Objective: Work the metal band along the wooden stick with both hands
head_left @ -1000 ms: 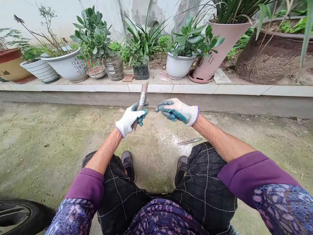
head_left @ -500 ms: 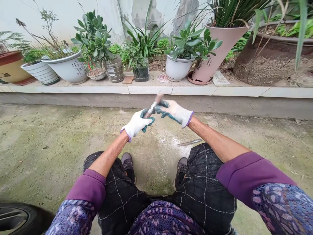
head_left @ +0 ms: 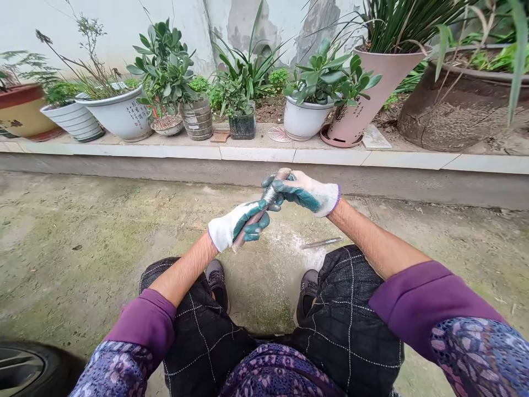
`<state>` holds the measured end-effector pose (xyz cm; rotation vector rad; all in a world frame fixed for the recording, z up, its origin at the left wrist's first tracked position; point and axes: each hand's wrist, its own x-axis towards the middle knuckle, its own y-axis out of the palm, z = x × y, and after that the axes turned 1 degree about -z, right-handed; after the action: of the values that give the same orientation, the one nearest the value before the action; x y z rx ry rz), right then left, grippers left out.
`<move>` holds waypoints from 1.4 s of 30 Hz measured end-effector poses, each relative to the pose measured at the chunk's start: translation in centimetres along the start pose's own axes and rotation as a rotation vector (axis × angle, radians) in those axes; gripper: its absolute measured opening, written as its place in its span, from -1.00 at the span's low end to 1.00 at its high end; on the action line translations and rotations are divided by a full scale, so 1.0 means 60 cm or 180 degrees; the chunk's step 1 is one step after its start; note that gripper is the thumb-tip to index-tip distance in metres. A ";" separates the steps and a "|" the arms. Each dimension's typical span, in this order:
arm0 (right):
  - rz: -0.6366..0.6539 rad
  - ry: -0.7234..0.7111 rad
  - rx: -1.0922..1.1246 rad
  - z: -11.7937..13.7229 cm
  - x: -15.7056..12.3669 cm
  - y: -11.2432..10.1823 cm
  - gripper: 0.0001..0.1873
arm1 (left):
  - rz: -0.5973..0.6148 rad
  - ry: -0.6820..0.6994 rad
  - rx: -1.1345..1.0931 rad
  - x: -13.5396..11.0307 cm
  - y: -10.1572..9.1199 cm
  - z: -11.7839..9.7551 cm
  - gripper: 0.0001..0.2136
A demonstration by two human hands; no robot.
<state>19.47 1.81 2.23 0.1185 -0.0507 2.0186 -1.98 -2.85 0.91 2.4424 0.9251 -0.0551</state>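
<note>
A brownish rod with a silvery, ridged band around its middle [head_left: 270,194] is held at a slant between my two hands, its upper end pointing away to the right. My left hand [head_left: 239,222], in a white glove with a green palm, is closed round the lower part. My right hand [head_left: 305,191], gloved the same way, has its fingers wrapped round the part near the upper end and the band. On the ground below lies a thin greyish rod [head_left: 321,242], beside a patch of white powder [head_left: 289,242].
A low tiled ledge [head_left: 256,153] runs across the front with several potted plants, among them a white pot [head_left: 306,120] and a tall pink pot [head_left: 355,118]. A wheel [head_left: 33,366] stands at the lower left. My shoes [head_left: 217,281] rest on the concrete.
My right hand has gone from open fingers beside the rod to gripping it. The rod has slid lower through my left hand, and its lower end shows below the palm.
</note>
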 end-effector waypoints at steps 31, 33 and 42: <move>0.0487 0.0491 -0.3549 -0.001 -0.020 0.013 -0.74 | -0.0417 -0.1211 0.6279 0.042 -0.036 0.056 -0.79; 0.0387 0.0704 -0.3788 -0.010 -0.012 -0.014 -0.71 | -0.0265 -0.1125 0.6167 0.038 -0.017 0.067 -0.79; 0.0791 0.1008 -0.3738 -0.037 -0.016 -0.008 -0.71 | -0.1760 0.0335 0.4761 0.027 -0.041 -0.027 -0.71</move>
<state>20.22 1.34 -0.08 -0.9769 -1.0543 1.9185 -2.51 0.50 0.83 3.2685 2.0889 -1.2048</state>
